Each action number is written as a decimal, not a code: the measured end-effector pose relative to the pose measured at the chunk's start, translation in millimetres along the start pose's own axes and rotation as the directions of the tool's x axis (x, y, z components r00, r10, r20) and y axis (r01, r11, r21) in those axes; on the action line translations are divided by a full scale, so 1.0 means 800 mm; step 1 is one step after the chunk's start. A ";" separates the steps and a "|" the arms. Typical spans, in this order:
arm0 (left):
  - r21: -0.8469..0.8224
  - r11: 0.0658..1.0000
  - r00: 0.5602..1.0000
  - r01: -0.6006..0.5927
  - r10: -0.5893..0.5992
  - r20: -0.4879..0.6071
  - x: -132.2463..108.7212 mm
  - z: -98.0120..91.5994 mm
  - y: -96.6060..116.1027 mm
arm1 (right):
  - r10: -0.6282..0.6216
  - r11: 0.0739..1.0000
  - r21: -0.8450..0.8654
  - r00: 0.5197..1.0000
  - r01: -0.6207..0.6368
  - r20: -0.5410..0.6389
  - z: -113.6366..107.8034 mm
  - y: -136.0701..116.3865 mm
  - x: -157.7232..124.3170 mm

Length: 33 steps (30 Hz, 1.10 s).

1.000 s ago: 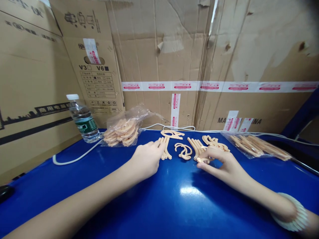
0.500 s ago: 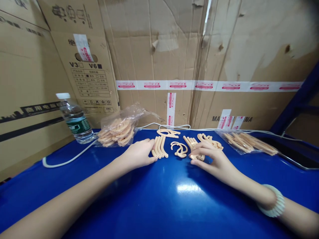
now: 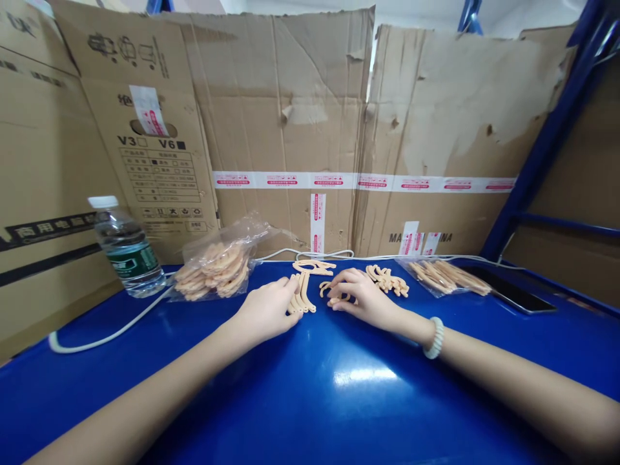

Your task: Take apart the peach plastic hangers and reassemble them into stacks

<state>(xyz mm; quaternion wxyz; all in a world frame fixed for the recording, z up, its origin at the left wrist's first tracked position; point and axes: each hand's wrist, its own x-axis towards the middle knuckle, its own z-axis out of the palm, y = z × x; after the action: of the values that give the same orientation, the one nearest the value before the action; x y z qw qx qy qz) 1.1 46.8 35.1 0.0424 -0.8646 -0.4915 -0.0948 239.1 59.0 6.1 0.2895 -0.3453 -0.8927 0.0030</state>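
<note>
Peach plastic curved strips [image 3: 302, 296] lie in a small row on the blue table [image 3: 339, 387]. My left hand [image 3: 266, 310] rests against that row, fingers curled on its left side. Just to the right, my right hand [image 3: 361, 297] lies over hook-shaped peach pieces [image 3: 334, 298], fingers bent down onto them; what it grips is hidden. A flat peach part [image 3: 313, 265] lies behind the row. More loose peach pieces [image 3: 387, 279] sit to the right of my right hand. A white bead bracelet [image 3: 434, 338] is on my right wrist.
A clear bag of peach parts [image 3: 216, 268] and a water bottle [image 3: 126, 248] stand at the left. A second bag of long strips [image 3: 448, 276] lies at the right, beside a dark phone [image 3: 513, 294]. A white cable [image 3: 106, 332] runs along the back. Cardboard boxes [image 3: 290, 129] wall the table.
The view has tilted up and drifted right. My right hand slid left from the straight strips onto the hook-shaped pieces. My left hand stayed by the row of curved strips.
</note>
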 end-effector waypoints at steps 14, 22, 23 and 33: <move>-0.067 0.997 0.988 -0.025 0.035 0.147 -0.009 0.035 0.023 | 0.241 0.965 -0.116 0.970 -0.234 0.044 -0.081 0.101 -0.076; -0.096 0.995 0.980 0.008 0.011 0.200 -0.001 0.040 0.018 | 0.240 0.968 -0.080 0.971 -0.239 0.008 -0.090 0.086 -0.075; -0.089 0.996 0.983 0.015 0.002 0.186 0.000 0.039 0.019 | 0.236 0.969 -0.081 0.972 -0.235 0.009 -0.092 0.085 -0.075; -0.074 0.958 0.897 -0.278 0.232 -0.376 -0.093 0.000 0.115 | 0.207 0.966 -0.133 0.969 -0.224 -0.132 -0.110 0.098 -0.079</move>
<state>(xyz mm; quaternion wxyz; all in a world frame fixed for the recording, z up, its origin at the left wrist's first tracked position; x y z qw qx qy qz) 43.1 -63.1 22.0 0.0902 -0.8900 -0.3507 -0.2772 370.5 62.7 30.8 0.3131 -0.4603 -0.8291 -0.0515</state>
